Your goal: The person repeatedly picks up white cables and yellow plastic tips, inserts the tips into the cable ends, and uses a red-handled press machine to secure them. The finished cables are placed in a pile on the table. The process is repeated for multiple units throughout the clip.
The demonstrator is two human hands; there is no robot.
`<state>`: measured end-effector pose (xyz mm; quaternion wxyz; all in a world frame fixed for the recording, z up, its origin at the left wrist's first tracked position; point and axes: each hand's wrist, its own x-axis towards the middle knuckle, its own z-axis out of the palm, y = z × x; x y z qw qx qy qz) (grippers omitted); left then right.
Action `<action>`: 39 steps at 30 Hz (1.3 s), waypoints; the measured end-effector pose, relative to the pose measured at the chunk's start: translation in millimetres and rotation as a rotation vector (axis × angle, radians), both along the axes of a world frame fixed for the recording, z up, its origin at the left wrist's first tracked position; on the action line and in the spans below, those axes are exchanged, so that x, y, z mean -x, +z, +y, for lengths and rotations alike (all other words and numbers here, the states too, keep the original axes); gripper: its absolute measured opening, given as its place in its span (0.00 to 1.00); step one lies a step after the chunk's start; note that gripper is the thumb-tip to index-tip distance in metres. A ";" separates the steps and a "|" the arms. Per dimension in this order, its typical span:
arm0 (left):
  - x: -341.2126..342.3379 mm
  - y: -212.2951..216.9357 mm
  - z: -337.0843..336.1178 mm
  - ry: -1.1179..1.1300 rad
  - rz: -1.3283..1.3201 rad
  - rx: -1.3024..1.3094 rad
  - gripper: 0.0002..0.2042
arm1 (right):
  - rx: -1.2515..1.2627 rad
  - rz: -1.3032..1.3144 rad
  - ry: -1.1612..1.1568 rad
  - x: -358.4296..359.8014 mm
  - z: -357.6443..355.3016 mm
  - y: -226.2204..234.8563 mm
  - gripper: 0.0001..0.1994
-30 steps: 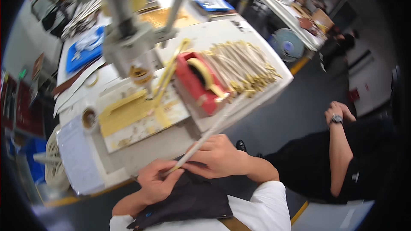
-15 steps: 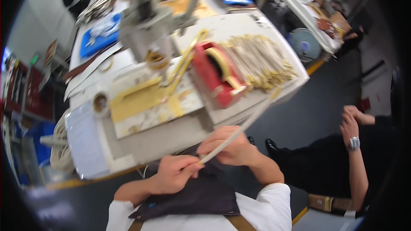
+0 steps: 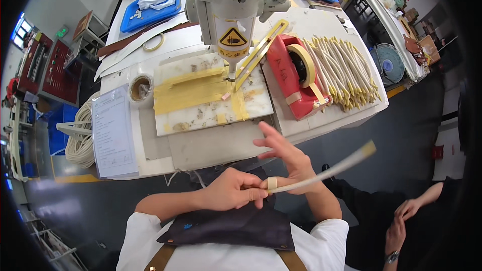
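A white cord [image 3: 321, 176] runs out to the right in front of me, its far tip wrapped in yellow tape and blurred by motion. My left hand [image 3: 228, 189] pinches the near end of this cord between thumb and fingers. A short strip of pale yellow tape [image 3: 272, 183] sticks up at that end. My right hand [image 3: 293, 163] is spread open behind the cord, fingers stretched toward the table and thumb reaching to the tape strip. On the table, a red tape dispenser [image 3: 283, 78] stands beside a pile of similar cords [image 3: 344, 70] with yellow-taped ends.
A press machine [image 3: 233, 25] rises over a stained white board [image 3: 211, 113] with yellow tape on it. Left of it are a tape roll [image 3: 141, 89], a paper sheet [image 3: 113, 133] and a cord coil [image 3: 80, 135]. Another person's hands [image 3: 404, 216] are at the right.
My right hand has gone from closed fingers at the cord to spread fingers. A tape strip now shows at the cord's near end. The cord's far tip has swung right and down; the view has shifted.
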<state>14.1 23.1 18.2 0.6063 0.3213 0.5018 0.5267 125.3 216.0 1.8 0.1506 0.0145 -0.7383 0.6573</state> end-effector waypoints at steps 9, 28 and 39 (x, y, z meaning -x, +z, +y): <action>10.1 -19.4 -13.2 0.454 1.525 -0.621 0.21 | 0.592 -0.232 0.150 -23.0 -11.0 7.1 0.17; 2.5 -19.4 -7.0 0.312 0.828 -0.193 0.06 | -0.302 -0.081 -0.033 -9.4 2.8 -0.9 0.11; -7.5 -17.0 13.9 0.415 1.185 -0.194 0.09 | -0.364 -0.109 -0.128 -6.5 7.1 -4.4 0.10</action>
